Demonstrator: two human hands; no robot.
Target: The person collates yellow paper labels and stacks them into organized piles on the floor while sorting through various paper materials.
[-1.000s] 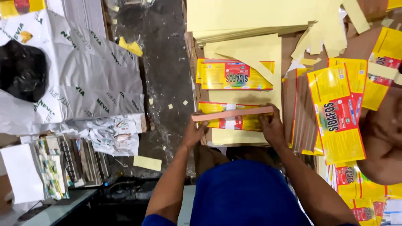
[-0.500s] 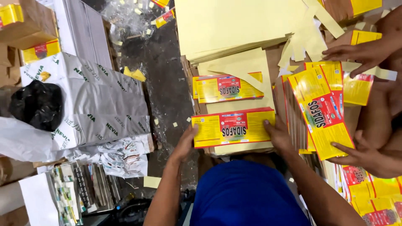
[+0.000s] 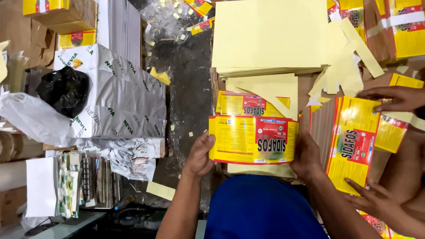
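While both of the person's hands work at one yellow and red printed label sheet [image 3: 253, 139], the sheet lies flat with its long axis running left to right, straight ahead of the blue-clad torso. Left hand [image 3: 200, 155] pinches the sheet's left short edge, thumb on top, fingers beneath. Right hand [image 3: 306, 155] grips the right short edge the same way, so each hand is equally near and the sheet spans the gap between them. It rests above a pale yellow backing stack [image 3: 265, 90]. Just to the right, another person's hands [image 3: 389, 98] hold a similar sheet [image 3: 354, 141].
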